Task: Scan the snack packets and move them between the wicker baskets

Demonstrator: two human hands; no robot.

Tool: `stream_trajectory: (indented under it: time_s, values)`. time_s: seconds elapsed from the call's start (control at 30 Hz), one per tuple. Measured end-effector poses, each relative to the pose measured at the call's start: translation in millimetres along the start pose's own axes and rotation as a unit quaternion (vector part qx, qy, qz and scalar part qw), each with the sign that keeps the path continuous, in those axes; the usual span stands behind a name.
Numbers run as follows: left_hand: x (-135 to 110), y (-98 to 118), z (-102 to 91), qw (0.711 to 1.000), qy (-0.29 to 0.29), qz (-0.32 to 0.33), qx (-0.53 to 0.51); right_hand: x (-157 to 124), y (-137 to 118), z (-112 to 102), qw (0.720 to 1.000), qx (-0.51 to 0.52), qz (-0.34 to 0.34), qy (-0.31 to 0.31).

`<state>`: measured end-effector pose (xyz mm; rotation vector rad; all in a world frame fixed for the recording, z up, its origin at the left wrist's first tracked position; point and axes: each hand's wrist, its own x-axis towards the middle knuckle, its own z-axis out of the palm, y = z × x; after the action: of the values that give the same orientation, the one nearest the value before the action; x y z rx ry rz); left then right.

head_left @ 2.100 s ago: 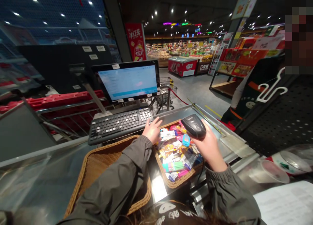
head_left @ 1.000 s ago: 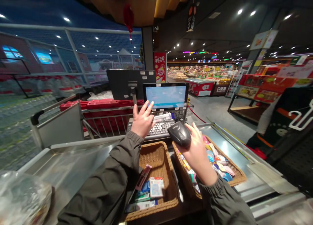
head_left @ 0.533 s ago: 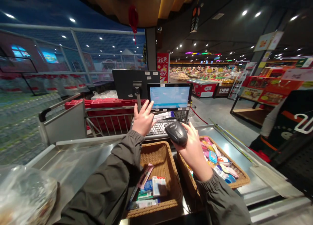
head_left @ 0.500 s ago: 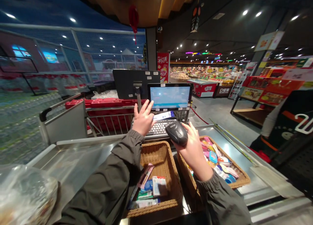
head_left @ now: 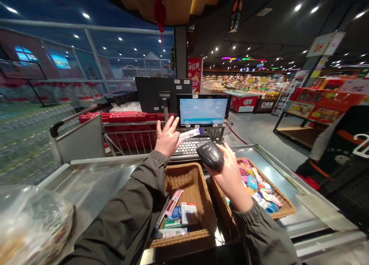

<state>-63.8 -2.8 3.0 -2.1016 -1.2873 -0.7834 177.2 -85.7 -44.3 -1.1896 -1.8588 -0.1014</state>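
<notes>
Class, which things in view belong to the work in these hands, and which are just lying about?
In the work:
scanner, in the right hand
narrow packet, in the left hand
left basket, with several packs
right basket, with many small goods
screen and keyboard, probably

Apparently just about:
clear plastic bag, lower left
white hanger, far right
red sign, in the background

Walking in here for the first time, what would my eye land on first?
Probably the black scanner in the right hand, mid-view. Behind it glows a blue screen, and the left hand holds a white packet near the keyboard. Below, the left basket holds a few packs, the right basket a colourful heap.
</notes>
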Motion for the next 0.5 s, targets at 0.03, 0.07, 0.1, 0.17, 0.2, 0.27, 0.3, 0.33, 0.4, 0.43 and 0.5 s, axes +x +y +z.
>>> stream_trajectory:
  time_s: [0.03, 0.07, 0.1, 0.17, 0.2, 0.27, 0.3, 0.33, 0.4, 0.43, 0.5]
  values:
    - [-2, 0, 1.1, 1.000, -0.002, 0.000, -0.004, 0, 0, 1, 1.000, 0.000, 0.009, 0.001]
    - [-4, -1, 2.5, 1.000, -0.006, -0.002, -0.006, 0, 0, 2, 1.000, 0.000, 0.017, 0.000]
    - [-7, -1, 4.2, 1.000, -0.011, -0.003, -0.008, 0, 1, 3, 1.000, 0.002, 0.022, 0.001]
    - [-14, -2, 8.5, 1.000, -0.025, -0.007, -0.007, 0, 2, 6, 1.000, 0.006, 0.023, 0.005]
    - [-19, -3, 11.1, 0.999, -0.032, -0.009, -0.006, 0, 4, 7, 1.000, 0.008, 0.022, 0.009]
    - [-29, -4, 17.1, 0.999, -0.048, -0.013, -0.005, 0, 6, 11, 1.000, 0.010, 0.023, 0.012]
    - [-35, -5, 20.4, 0.998, -0.055, -0.016, -0.003, -1, 8, 13, 1.000, 0.010, 0.025, 0.010]
    - [-41, -6, 23.8, 0.998, -0.062, -0.021, -0.001, -1, 9, 15, 1.000, 0.010, 0.027, 0.006]
    - [-54, -8, 30.4, 0.996, -0.079, -0.031, 0.003, -3, 11, 19, 0.999, 0.010, 0.030, -0.002]
    - [-61, -9, 33.5, 0.995, -0.089, -0.036, 0.004, -4, 11, 21, 0.999, 0.011, 0.030, -0.007]
    - [-73, -10, 38.8, 0.993, -0.109, -0.048, 0.007, -6, 13, 24, 0.999, 0.015, 0.031, -0.016]
